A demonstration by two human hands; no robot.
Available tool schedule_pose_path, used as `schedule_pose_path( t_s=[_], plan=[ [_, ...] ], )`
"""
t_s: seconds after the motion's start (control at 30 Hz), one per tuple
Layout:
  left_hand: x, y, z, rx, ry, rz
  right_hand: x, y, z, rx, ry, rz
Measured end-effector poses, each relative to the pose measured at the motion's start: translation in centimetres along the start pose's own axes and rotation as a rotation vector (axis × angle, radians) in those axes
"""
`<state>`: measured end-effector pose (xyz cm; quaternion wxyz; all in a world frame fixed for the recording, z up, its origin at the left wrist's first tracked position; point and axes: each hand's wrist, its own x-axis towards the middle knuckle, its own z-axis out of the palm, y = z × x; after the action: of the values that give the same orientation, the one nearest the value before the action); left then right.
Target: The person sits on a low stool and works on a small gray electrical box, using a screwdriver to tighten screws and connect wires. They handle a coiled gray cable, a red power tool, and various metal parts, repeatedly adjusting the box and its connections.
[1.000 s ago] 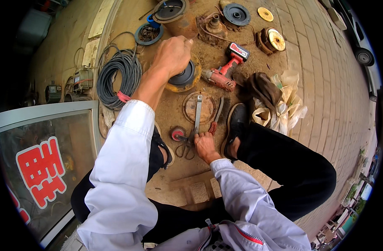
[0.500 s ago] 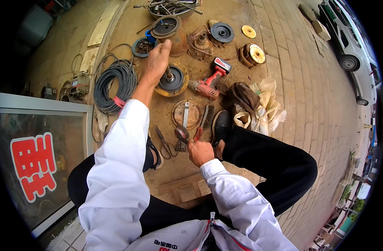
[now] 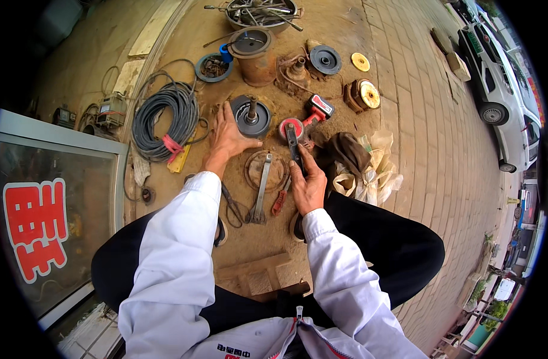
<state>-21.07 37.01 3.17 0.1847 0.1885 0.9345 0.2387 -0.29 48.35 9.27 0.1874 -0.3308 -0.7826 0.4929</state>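
Observation:
My left hand lies at the near left rim of a dark round plate with an upright metal shaft. Its fingers and thumb are spread around that rim. In my right hand is a dark-handled tool with a round red head, pointing away from me; its exact kind is unclear. The head overlaps part of a red cordless power tool on the ground. Nearer to me lie a rusty round disc, a flat metal bar tool, a red-handled tool and scissors.
A coil of black cable lies left. Beyond the plate stand a rusty cylinder, a bowl of small parts and a basin of tools. Right are brown cloth and a pale plastic bag; a glass door borders the left.
My left hand has come down from beside the rusty cylinder to the plate's near rim. My right hand has moved forward with the tool, from near the scissors to beside the power tool.

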Motion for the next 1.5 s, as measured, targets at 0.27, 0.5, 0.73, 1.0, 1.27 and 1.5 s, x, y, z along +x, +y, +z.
schedule_pose_path(
  t_s=[0.27,0.5,0.73,1.0,1.27,1.5],
  plan=[
    [0.0,2.1,-0.9,-0.001,-0.055,-0.082,3.2,1.6,3.8,-0.198,0.043,-0.102],
    [-0.3,2.4,-1.2,0.008,-0.060,-0.106,4.5,3.0,4.9,-0.379,0.064,-0.210],
    [0.0,2.6,-1.1,-0.008,-0.063,-0.077,5.7,2.8,4.9,-0.415,0.105,-0.213],
    [-0.1,2.0,-0.8,-0.006,-0.041,-0.114,1.5,2.2,4.0,-0.383,-0.005,-0.062],
    [0.4,2.2,0.2,0.032,-0.030,-0.081,10.3,-0.5,1.4,-0.485,-0.067,-0.013],
    [0.1,0.5,-0.5,0.025,-0.032,-0.100,9.1,-15.4,-13.4,-1.047,-0.431,-0.490]
  ],
)
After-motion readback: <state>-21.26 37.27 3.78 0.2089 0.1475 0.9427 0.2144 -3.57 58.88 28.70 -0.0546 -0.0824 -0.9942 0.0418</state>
